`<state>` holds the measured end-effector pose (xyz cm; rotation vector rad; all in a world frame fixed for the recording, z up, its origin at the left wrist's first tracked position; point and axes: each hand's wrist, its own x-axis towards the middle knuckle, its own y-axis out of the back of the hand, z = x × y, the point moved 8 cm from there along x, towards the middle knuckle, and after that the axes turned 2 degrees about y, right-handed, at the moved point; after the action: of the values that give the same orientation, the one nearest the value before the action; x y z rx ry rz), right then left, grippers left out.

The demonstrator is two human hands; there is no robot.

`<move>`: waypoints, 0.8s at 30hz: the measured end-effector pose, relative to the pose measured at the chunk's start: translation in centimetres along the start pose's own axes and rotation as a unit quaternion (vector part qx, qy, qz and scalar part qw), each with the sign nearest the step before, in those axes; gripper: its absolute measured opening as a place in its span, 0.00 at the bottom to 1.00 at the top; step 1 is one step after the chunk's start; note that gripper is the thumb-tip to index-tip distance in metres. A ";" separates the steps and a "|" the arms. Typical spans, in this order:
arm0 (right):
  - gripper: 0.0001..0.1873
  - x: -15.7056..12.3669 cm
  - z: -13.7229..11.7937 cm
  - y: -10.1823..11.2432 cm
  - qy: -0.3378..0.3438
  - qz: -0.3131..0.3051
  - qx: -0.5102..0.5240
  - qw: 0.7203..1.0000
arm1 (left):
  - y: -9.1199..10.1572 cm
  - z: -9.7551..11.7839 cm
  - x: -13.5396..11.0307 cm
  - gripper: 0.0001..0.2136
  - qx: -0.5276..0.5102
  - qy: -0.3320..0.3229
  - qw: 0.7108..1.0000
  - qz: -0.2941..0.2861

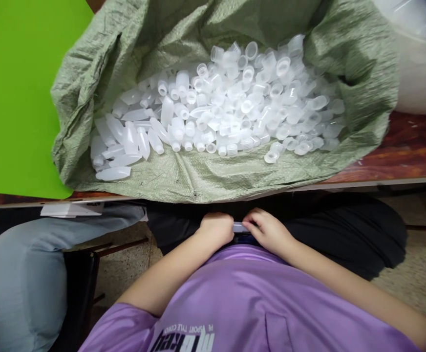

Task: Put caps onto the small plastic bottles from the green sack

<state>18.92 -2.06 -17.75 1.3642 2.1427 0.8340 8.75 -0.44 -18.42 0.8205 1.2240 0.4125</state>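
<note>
The left hand (216,228) and right hand (269,231) are near the middle of the frame, just below the tabletop (414,149) edge and over the person's lap. Between them is a pale piece (239,227), mostly covered; its full shape cannot be told. The left hand's fingers are curled into a fist around its left end. The right hand's thumb and forefinger are pinched together on its right end, while the other fingers of that hand are bent.

Above the hands, a green sack (205,183) lies open on the tabletop, filling the upper middle of the frame, its front edge hanging slightly over the rim. Inside is a loose heap: tapered white tubes (130,138) toward the left, and short, clear caps (246,106), many with round open ends, through the middle and right.

A bright green sheet (18,98) covers the upper left of the frame, touching the sack's side. A whitish bag (420,78) stands at the upper right. The person wears a purple shirt (257,288) and black trousers (345,232). At the lower left shows another person's grey-clad leg (22,274).
</note>
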 end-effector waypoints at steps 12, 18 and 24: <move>0.10 -0.8 3.3 5.7 -0.052 0.089 -0.158 0.982 | 1.4 -2.2 -0.3 0.37 -0.049 0.019 0.997 0.052; 0.07 -3.2 -2.4 12.3 0.191 0.281 -0.176 0.924 | 7.2 -4.5 -8.2 0.15 -0.266 -0.183 0.945 0.055; 0.06 0.4 -5.3 17.9 0.120 0.352 -0.285 0.883 | 16.0 -17.6 -17.1 0.14 -0.192 0.157 0.745 0.620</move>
<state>26.60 2.76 -1.48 1.7571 1.3106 1.8182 -10.91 4.21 2.83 1.1399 0.6558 1.8945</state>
